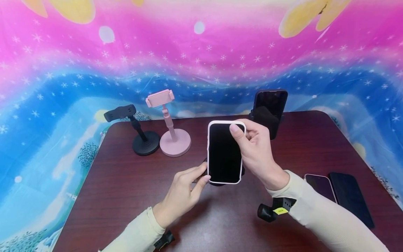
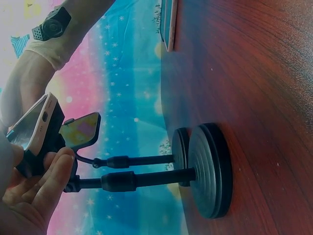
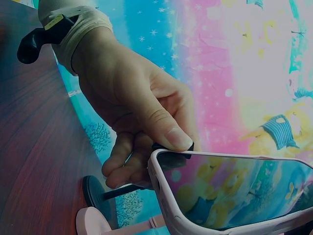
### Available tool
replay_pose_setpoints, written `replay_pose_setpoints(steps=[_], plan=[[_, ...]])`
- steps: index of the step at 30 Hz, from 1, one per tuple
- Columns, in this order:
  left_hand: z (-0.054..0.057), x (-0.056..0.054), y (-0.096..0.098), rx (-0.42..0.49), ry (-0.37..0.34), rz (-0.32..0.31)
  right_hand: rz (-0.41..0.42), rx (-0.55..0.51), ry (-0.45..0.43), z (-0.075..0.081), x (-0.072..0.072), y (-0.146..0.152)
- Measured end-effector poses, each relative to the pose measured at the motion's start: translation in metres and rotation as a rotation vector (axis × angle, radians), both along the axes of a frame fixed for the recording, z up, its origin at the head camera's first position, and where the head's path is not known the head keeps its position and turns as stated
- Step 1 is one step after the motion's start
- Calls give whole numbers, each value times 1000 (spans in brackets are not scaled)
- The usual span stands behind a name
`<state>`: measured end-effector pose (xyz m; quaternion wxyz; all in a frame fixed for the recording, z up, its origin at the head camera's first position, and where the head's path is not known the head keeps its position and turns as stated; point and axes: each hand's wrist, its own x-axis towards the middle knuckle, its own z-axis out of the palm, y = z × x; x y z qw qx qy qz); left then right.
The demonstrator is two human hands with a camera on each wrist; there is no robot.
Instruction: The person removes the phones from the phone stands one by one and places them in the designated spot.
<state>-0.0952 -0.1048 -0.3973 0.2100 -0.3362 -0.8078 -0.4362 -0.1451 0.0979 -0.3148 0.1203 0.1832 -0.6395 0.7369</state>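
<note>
A smartphone (image 1: 224, 154) in a pale case stands upright, its dark screen facing me. My right hand (image 1: 259, 150) grips its upper right edge, thumb over the screen. At the lower left corner, my left hand (image 1: 179, 190) pinches the black clamp (image 3: 185, 149) of a phone stand, thumb in front. The left wrist view shows this clamp behind the phone, on a black pole above a round black base (image 2: 210, 166). How firmly the phone sits in the clamp is hidden.
Behind to the left stand a black phone stand (image 1: 145, 143) and a pink phone stand (image 1: 175, 143). Another phone (image 1: 270, 105) sits in a holder at the back right. Two phones lie on the right: a pale-edged phone (image 1: 321, 187) and a black phone (image 1: 351, 197).
</note>
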Motion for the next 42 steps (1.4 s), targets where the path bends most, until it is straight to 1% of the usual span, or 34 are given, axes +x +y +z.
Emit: replay_pose_setpoints(steps=[14,23,42], plan=[[-1,2,0,3,6,5,-38,52,-1,3,0,2],[-3,2,2,11,13,12,-37,44,6,5,-1,3],[-5,2,2,18,28,27,-35,23,-1,7,-3,2]])
